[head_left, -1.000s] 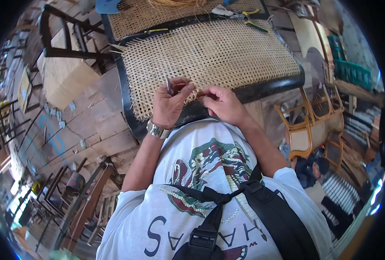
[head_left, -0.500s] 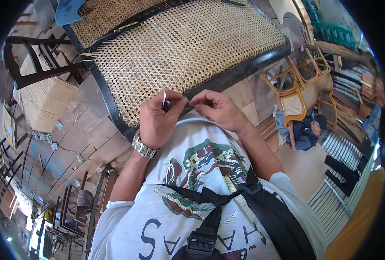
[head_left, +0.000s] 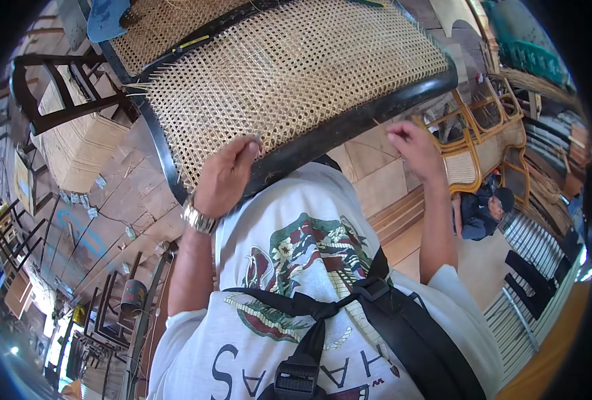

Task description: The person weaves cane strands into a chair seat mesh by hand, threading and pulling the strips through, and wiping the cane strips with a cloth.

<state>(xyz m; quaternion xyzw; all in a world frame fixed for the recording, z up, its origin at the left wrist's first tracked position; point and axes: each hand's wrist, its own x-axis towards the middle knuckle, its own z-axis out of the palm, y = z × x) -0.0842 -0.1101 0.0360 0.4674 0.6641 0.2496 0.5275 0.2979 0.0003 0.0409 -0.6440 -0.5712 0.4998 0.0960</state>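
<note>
A woven cane panel (head_left: 276,80) sits in a black curved frame (head_left: 349,125) in front of me. My left hand (head_left: 226,175) is at the near left edge of the panel, fingers pressed together by the weave; a small shiny tip shows at the fingertips, too little to name. Out to the right, past the frame's near edge, my right hand (head_left: 414,150) is raised with its fingers pinched. A short thin strand shows near its fingertips, and what it holds is too small to make out.
A yellow-handled tool (head_left: 192,44) lies at the panel's far left edge. A dark chair frame (head_left: 62,100) and carton (head_left: 79,150) stand left. Rattan chairs (head_left: 486,153) are at right, with a person (head_left: 482,210) beside them. A green basket (head_left: 532,59) is upper right.
My right hand has moved away from my left, out to the right. My left hand has stayed near the panel's edge, and the silvery tool seen in it earlier is now mostly hidden.
</note>
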